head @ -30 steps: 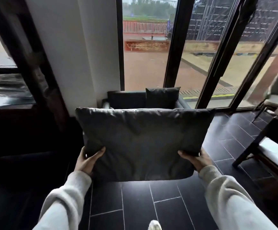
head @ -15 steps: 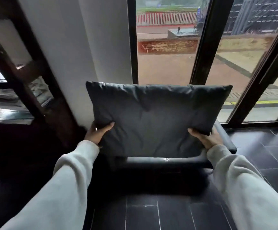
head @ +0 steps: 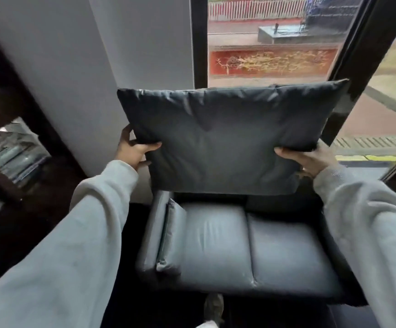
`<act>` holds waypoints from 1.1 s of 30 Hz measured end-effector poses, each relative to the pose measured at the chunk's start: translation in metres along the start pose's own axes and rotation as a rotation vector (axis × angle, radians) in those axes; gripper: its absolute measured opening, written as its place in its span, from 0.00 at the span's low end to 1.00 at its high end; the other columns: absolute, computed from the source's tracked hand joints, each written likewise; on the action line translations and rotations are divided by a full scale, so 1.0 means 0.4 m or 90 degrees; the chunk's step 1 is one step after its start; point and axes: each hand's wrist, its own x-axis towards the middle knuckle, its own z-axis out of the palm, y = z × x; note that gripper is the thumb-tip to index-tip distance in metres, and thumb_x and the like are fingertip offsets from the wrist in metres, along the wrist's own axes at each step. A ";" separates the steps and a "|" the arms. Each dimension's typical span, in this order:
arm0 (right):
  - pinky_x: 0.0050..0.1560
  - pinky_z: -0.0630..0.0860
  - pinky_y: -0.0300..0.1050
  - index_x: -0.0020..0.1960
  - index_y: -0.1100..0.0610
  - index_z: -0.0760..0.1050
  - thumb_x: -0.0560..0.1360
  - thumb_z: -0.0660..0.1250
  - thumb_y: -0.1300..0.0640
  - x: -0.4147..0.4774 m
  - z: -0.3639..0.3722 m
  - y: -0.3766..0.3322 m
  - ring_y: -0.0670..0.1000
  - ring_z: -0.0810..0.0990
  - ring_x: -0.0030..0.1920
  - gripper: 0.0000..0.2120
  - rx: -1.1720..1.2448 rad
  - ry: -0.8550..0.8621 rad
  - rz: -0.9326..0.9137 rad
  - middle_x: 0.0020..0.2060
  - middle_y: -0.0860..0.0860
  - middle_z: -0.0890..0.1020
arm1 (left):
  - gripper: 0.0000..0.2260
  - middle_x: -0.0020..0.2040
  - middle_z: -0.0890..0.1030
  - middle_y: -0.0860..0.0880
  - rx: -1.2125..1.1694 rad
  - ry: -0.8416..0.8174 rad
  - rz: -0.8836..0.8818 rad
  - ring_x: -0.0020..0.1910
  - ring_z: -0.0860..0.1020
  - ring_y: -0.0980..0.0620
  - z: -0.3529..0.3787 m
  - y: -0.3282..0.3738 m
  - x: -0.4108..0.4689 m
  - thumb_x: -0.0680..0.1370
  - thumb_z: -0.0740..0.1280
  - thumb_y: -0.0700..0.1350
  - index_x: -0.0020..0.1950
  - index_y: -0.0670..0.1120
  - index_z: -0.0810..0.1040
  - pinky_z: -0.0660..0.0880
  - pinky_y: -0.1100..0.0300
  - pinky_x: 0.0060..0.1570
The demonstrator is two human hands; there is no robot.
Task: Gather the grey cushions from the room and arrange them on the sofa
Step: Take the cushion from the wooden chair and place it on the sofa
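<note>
A large grey cushion (head: 223,138) was held upright between the two hands, its broad face turned toward the camera and its top edge level with the lower part of the window (head: 270,39) beyond. The left hand (head: 134,151) was clamped on the cushion's lower left corner, the thumb laid across the front face and the fingers wrapped out of sight behind the edge. The right hand (head: 307,157) was closed on the lower right corner in the same manner, thumb on the front, fingers hidden behind the fabric. Both arms were covered by pale sleeves (head: 90,233) stretched forward from the bottom corners of the view.

Directly below the hands and the cushion, the grey sofa (head: 251,247) was seen, its seat divided into two padded sections by a seam running toward the camera. Whether the cushion's lower edge was touching the sofa's backrest could not be told, since that part was covered by the cushion itself. Below the left hand, a smaller grey cushion (head: 172,235) was stood on edge against the sofa's armrest. A white wall (head: 111,55) was seen beyond the left hand, and dark wooden shelving (head: 5,143) further out to that side. Beyond the right hand, a dark window frame (head: 358,55) was slanted across the glass
</note>
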 end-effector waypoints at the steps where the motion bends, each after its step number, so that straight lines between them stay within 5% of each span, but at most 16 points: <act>1: 0.56 0.84 0.60 0.59 0.39 0.79 0.44 0.89 0.36 0.075 0.032 0.023 0.47 0.86 0.57 0.45 0.002 -0.003 0.006 0.52 0.37 0.87 | 0.37 0.61 0.82 0.48 -0.007 0.009 -0.013 0.61 0.81 0.45 0.016 -0.039 0.081 0.68 0.79 0.35 0.70 0.58 0.68 0.79 0.37 0.57; 5: 0.60 0.83 0.56 0.63 0.36 0.69 0.52 0.88 0.42 0.390 0.163 0.149 0.43 0.84 0.58 0.45 -0.001 -0.011 0.012 0.60 0.39 0.84 | 0.38 0.57 0.83 0.48 -0.020 0.051 -0.082 0.58 0.82 0.46 0.073 -0.218 0.389 0.68 0.77 0.31 0.71 0.58 0.68 0.84 0.44 0.47; 9: 0.55 0.82 0.64 0.63 0.38 0.69 0.49 0.87 0.34 0.634 0.259 0.367 0.50 0.85 0.59 0.47 0.022 -0.054 0.134 0.61 0.39 0.84 | 0.34 0.56 0.81 0.52 0.021 0.074 -0.133 0.57 0.81 0.45 0.111 -0.433 0.635 0.68 0.75 0.31 0.63 0.62 0.69 0.79 0.37 0.56; 13: 0.44 0.85 0.50 0.64 0.37 0.70 0.53 0.88 0.38 0.796 0.337 0.605 0.44 0.87 0.55 0.45 0.051 -0.086 0.179 0.57 0.37 0.85 | 0.33 0.61 0.80 0.52 0.041 0.092 -0.199 0.61 0.80 0.36 0.125 -0.664 0.788 0.69 0.75 0.32 0.63 0.60 0.69 0.80 0.51 0.34; 17: 0.41 0.85 0.44 0.68 0.44 0.70 0.63 0.86 0.46 0.889 0.389 0.817 0.43 0.87 0.56 0.39 0.080 -0.072 0.206 0.59 0.41 0.86 | 0.32 0.60 0.81 0.59 0.054 0.086 -0.227 0.62 0.81 0.47 0.150 -0.873 0.885 0.70 0.77 0.35 0.65 0.62 0.70 0.80 0.46 0.52; 21: 0.46 0.83 0.46 0.71 0.42 0.70 0.71 0.80 0.50 0.932 0.413 0.979 0.40 0.86 0.56 0.33 0.103 0.006 0.199 0.56 0.35 0.86 | 0.32 0.61 0.81 0.65 0.078 0.053 -0.176 0.60 0.80 0.63 0.232 -0.995 0.936 0.72 0.76 0.37 0.69 0.61 0.70 0.77 0.54 0.51; 26: 0.66 0.79 0.58 0.71 0.47 0.73 0.73 0.80 0.54 0.922 0.438 1.057 0.46 0.83 0.64 0.29 0.102 0.093 0.130 0.64 0.43 0.85 | 0.31 0.68 0.78 0.60 0.049 0.083 -0.140 0.65 0.78 0.59 0.257 -1.065 0.931 0.73 0.74 0.34 0.68 0.60 0.69 0.79 0.54 0.55; 30: 0.65 0.79 0.43 0.71 0.47 0.74 0.69 0.83 0.44 0.917 0.418 1.066 0.45 0.82 0.65 0.34 0.047 0.183 0.021 0.64 0.43 0.84 | 0.31 0.66 0.80 0.60 0.021 0.100 -0.176 0.63 0.80 0.59 0.260 -1.119 0.883 0.72 0.74 0.36 0.67 0.62 0.70 0.78 0.48 0.59; 33: 0.72 0.74 0.48 0.75 0.43 0.70 0.66 0.84 0.40 0.895 0.426 1.112 0.44 0.79 0.69 0.42 -0.012 0.142 0.055 0.69 0.42 0.80 | 0.34 0.69 0.78 0.53 0.043 0.121 -0.224 0.66 0.79 0.54 0.237 -1.178 0.846 0.74 0.73 0.32 0.73 0.56 0.67 0.76 0.41 0.65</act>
